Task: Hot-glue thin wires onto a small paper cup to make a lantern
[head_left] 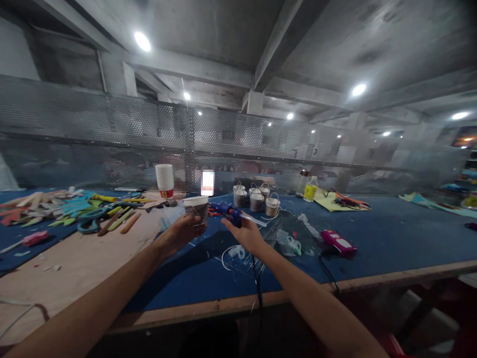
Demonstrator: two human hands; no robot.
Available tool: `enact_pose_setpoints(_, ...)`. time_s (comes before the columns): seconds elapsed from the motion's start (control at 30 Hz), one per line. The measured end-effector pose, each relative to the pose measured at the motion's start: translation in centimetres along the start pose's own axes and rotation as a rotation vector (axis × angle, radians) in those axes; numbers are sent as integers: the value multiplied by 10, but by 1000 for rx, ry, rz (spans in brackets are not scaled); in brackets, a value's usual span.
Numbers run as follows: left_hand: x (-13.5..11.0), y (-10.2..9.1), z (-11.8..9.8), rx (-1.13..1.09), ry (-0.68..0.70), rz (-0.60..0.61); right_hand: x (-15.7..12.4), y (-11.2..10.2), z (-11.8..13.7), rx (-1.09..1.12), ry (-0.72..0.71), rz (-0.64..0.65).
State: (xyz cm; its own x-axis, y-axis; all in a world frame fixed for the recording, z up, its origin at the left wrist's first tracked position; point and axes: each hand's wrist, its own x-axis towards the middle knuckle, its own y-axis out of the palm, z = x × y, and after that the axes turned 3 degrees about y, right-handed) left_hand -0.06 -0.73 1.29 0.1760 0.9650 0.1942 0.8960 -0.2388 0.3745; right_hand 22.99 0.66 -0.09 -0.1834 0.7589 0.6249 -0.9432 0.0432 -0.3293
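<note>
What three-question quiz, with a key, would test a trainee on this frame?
1. Which hand holds the blue glue gun?
2. True or false: in the picture, the stack of white cups stands left of the cups with loop handles.
3. What does the left hand hold? A) scissors B) a single cup C) a yellow-labelled bottle

Key: 1. The right hand. 2. True. 3. B.

One head-worn view faces forward across the desk [391,238] from its near side, the left hand [182,227] and right hand [249,234] close ahead at mid-frame; its wide angle reaches the mesh screen [238,132] behind and takes in the ceiling [208,35] across the upper frame
</note>
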Motion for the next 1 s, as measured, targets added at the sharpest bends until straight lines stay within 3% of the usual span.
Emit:
enact_pose_setpoints(0.43,-4,4,0,-3,-19,8,-2,3,6,147,-42,47)
enact_pose_setpoints(0.5,-4,5,0,2,-20,-11,-2,2,9,124,8,53)
enact_pose_setpoints(0.7,-3,8,-3,-13,-16,-101,1,-9,7,-232,194,-33)
enact_pose_setpoints(0.83,-3,7,-4,-27,-20,-134,5,-7,-2,-551,316,95)
enact_pose_setpoints(1.0,-1,6,-3,-62,-18,-120,0,14,-15,-790,293,272)
